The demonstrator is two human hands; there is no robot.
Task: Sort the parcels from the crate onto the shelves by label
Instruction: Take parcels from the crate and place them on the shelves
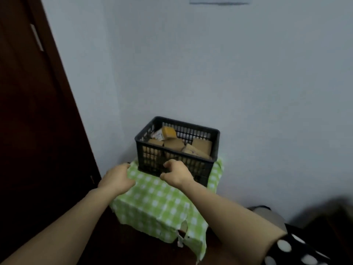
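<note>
1. Position. The crate (150,157) stands at the 12 o'clock end of the cloth-covered desk (158,205), close to the wall (248,73). We judge this placement keeps the 6 o'clock half of the desk free as working room. A dark door (28,111) stands at 9 o'clock.

2. Contents. The parcels (173,144) lie in the crate, tipped against each other in a loose heap. 1 yellow parcel (169,132) leans on the wall at 11 o'clock. The labels are too blurred to read. No parcel has left the crate in this view, and no shelves are in view.

3. Left grip (118,178). The fingers curl over the 9 o'clock edge of the desk, with the thumb on top of the cloth. We read this as a brace: it steadies the desk and pins the cloth so that it cannot slide under the crate.

4. Right grip (176,174). It sits against the crate's 6 o'clock wall with the fingers curled narrow. We cannot tell whether the fingers hook the lattice or merely lie in front of it. If hooked, we judge the purpose is to draw the crate toward 6 o'clock for easier reach.

5. Caution. The cloth hangs loose and torn at 5 o'clock. Dragging the crate may pull the cloth with it.
</note>
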